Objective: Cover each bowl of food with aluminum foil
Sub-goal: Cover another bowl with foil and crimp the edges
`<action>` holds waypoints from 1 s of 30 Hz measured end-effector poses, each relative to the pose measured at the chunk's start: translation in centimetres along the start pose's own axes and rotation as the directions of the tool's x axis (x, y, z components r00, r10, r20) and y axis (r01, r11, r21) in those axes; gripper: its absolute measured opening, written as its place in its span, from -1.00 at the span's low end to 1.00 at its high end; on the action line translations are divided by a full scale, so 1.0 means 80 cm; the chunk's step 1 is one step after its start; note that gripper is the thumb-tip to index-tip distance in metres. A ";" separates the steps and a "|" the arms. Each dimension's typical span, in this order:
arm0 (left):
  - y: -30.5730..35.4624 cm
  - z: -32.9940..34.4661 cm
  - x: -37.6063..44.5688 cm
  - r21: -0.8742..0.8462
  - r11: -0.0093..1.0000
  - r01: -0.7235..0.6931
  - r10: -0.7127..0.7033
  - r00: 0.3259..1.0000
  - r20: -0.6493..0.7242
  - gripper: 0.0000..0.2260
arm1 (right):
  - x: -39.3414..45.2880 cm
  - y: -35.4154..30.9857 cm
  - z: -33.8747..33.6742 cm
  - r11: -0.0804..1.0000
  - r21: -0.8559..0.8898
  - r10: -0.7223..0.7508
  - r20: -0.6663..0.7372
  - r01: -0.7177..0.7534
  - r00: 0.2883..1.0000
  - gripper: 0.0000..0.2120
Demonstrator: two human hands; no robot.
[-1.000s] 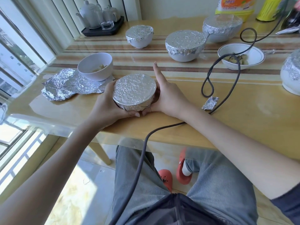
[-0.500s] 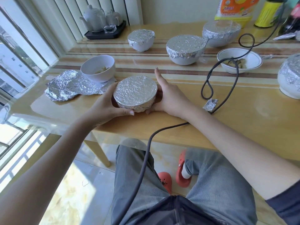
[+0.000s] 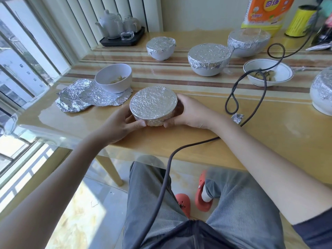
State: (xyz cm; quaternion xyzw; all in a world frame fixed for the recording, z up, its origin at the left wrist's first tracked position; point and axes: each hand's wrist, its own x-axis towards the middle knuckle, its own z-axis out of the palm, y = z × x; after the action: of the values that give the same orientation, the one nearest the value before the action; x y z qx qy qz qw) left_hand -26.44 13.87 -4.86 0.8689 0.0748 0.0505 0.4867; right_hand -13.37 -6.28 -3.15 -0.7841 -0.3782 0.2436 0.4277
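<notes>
At table's near edge, left hand (image 3: pixel 120 123) and right hand (image 3: pixel 190 114) cup the foil-covered bowl (image 3: pixel 153 105), fingers curled, crimping the rim. Likely next: the loose foil sheet (image 3: pixel 86 97) over the open bowl (image 3: pixel 113 78).

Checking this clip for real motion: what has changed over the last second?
Little. Both hands keep the same grip on the foil-covered bowl: left hand, right hand. The right fingers curled in against its side. The open bowl and loose foil sheet stayed put.
</notes>
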 end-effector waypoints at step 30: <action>0.025 -0.013 -0.006 -0.293 0.954 -0.057 0.040 0.997 -0.065 -0.38 | -0.010 0.014 -0.035 0.977 0.167 -0.094 -0.204 0.129 0.974 -0.54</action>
State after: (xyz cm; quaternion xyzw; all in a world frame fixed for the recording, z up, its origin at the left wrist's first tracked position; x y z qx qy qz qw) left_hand -26.89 13.66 -2.63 0.7865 0.0594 0.0984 0.6068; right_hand -11.45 -8.69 -2.63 -0.7398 -0.3546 0.1741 0.5446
